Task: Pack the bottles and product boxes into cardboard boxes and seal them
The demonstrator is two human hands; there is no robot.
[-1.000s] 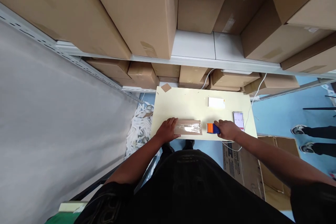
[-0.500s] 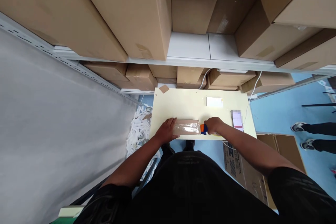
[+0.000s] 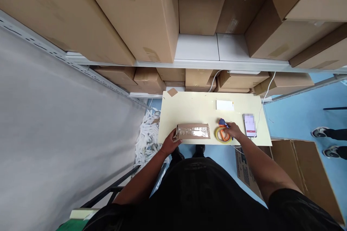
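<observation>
2 hands flank the parcel [image 3: 193,131]: left hand [image 3: 170,144] grips its left end, fingers curled around the edge; right hand [image 3: 235,131] clasps the tape dispenser [image 3: 223,133] just right of it.

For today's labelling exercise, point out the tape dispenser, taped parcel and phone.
tape dispenser [image 3: 222,134], head view, its orange frame.
taped parcel [image 3: 193,131], head view, its glossy top.
phone [image 3: 249,124], head view, its screen.

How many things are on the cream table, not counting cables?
5: taped parcel at left hand, tape dispenser in right hand, white box behind it, phone at right, cardboard scrap far left; hands may hide more.
</observation>
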